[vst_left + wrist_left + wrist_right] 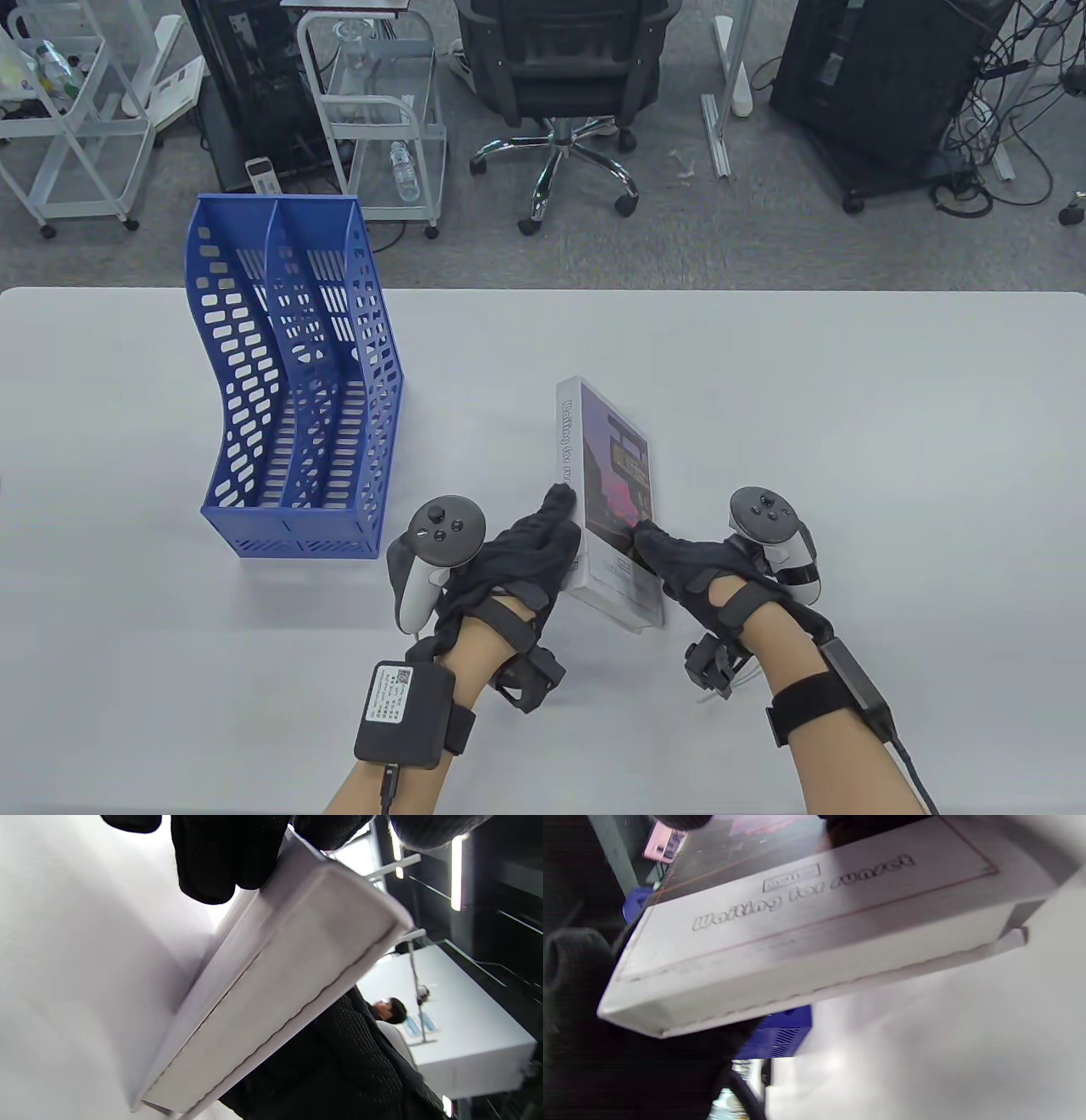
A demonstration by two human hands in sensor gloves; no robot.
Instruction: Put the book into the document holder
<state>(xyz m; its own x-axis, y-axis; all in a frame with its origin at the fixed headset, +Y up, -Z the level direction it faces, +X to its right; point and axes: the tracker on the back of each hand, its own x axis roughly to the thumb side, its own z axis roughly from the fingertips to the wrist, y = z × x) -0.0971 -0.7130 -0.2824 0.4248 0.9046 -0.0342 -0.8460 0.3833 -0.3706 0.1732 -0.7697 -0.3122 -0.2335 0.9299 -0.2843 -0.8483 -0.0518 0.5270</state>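
A white book (604, 475) with a dark picture on its cover is tilted up on one long edge, at mid-table. My left hand (517, 552) holds its near left side, fingers on the spine (203, 861). My right hand (687, 564) holds its near right side, fingers on the cover. In the left wrist view the book's page edge (271, 997) fills the middle. In the right wrist view its cover and title (806, 895) show, raised off the table. The blue perforated document holder (297, 382) stands upright to the left, with open slots; part of it shows behind the book (780, 1031).
The white table (848, 407) runs wide to the right and front. Beyond its far edge stand an office chair (560, 76), white wire carts (382, 110) and dark computer cases (882, 76).
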